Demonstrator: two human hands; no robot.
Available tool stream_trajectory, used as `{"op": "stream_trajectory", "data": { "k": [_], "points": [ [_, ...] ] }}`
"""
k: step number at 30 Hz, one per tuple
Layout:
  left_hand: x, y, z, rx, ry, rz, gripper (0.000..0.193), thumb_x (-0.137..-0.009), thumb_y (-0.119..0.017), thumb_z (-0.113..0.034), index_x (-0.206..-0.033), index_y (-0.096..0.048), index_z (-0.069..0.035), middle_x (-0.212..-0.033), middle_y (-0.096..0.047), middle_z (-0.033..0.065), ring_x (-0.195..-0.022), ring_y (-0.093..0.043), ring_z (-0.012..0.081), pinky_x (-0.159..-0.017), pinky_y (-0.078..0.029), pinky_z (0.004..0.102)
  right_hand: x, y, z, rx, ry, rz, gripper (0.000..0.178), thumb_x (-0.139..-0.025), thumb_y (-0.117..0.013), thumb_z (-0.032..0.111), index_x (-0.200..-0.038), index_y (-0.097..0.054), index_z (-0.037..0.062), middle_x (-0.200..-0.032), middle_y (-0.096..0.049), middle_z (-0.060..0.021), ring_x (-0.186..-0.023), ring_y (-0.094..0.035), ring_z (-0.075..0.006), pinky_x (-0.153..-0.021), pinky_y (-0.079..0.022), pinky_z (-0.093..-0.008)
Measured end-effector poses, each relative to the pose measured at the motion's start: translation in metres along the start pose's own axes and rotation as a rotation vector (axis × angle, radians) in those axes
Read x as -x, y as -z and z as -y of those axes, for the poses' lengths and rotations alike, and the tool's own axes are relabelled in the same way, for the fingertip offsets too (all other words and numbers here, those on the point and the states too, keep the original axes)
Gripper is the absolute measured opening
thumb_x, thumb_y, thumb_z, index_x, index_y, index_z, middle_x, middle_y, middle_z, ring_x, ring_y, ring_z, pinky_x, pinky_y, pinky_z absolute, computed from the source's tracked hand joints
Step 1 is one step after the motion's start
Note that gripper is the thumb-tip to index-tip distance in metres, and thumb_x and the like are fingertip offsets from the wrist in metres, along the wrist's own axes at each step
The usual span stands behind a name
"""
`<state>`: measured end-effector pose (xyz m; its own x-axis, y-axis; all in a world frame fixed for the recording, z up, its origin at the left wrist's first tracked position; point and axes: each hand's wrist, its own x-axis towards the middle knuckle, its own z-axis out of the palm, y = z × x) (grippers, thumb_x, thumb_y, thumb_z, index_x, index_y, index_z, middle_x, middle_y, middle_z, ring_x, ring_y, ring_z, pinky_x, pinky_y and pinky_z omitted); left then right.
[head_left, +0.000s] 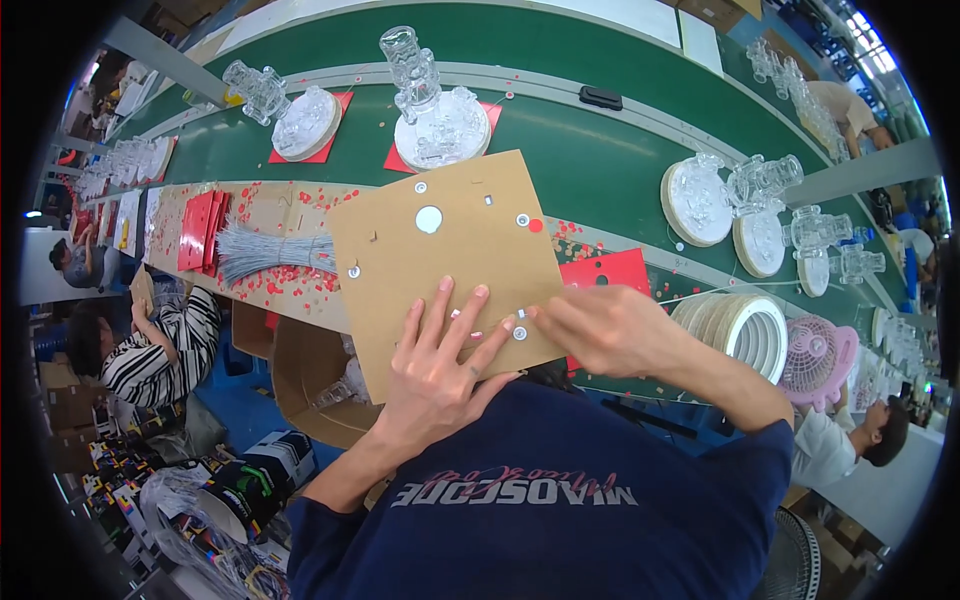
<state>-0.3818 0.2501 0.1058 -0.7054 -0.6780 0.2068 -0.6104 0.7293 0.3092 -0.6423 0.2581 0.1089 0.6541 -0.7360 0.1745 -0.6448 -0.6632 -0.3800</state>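
Note:
A square brown cardboard sheet (460, 240) lies tilted in front of me, with a large round hole, several small holes and slots, and a red dot near its right edge. My left hand (435, 365) rests flat on its lower part with the fingers spread. At the sheet's lower right my right hand (610, 330) is closed in a pinch beside a small slot. What the fingertips hold, if anything, is too small or hidden to make out. Partly behind the sheet on the right is a red card (618, 270) with holes.
Left of the sheet are a bundle of grey wire ties (270, 252), stacked red cards (200, 230) and red scraps. Clear plastic assemblies on round bases (445, 130) stand along the green conveyor belt (560, 140). White rings (750, 340) and a pink fan (815, 360) are at right. Co-workers sit on both sides.

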Motion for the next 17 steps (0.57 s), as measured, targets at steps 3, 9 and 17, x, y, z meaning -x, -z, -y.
{"op": "stream_trajectory", "data": {
  "k": [3,9,17],
  "points": [
    [0.000,0.000,0.001,0.011,-0.002,0.003,0.064,-0.075,-0.086,-0.037,-0.134,-0.068,-0.021,-0.149,-0.053,0.0176,-0.138,-0.047,0.0485,-0.104,-0.044,0.0626,0.004,0.003,-0.015,0.129,0.180,-0.114,0.042,-0.075,-0.066,0.011,-0.114,-0.066,-0.0037,-0.086,-0.054,-0.0064,-0.070,-0.063,-0.0181,-0.057,-0.052,-0.0336],
    [0.001,-0.001,0.000,0.026,-0.003,-0.011,0.065,-0.074,-0.087,-0.036,-0.134,-0.068,-0.022,-0.149,-0.054,0.0173,-0.138,-0.048,0.0484,-0.104,-0.044,0.0621,0.006,0.014,-0.007,0.188,0.144,-0.046,0.047,-0.076,-0.064,0.013,-0.120,-0.068,-0.0031,-0.086,-0.051,-0.0048,-0.072,-0.061,-0.0165,-0.058,-0.051,-0.0309],
    [0.002,-0.004,0.001,0.034,-0.005,-0.024,0.065,-0.075,-0.086,-0.036,-0.135,-0.068,-0.022,-0.150,-0.053,0.0166,-0.139,-0.047,0.0475,-0.106,-0.043,0.0618,0.016,0.007,0.000,0.271,0.052,0.117,0.055,-0.077,-0.070,0.010,-0.129,-0.059,-0.0039,-0.093,-0.057,-0.0060,-0.075,-0.065,-0.0190,-0.057,-0.051,-0.0282]
  ]
}}
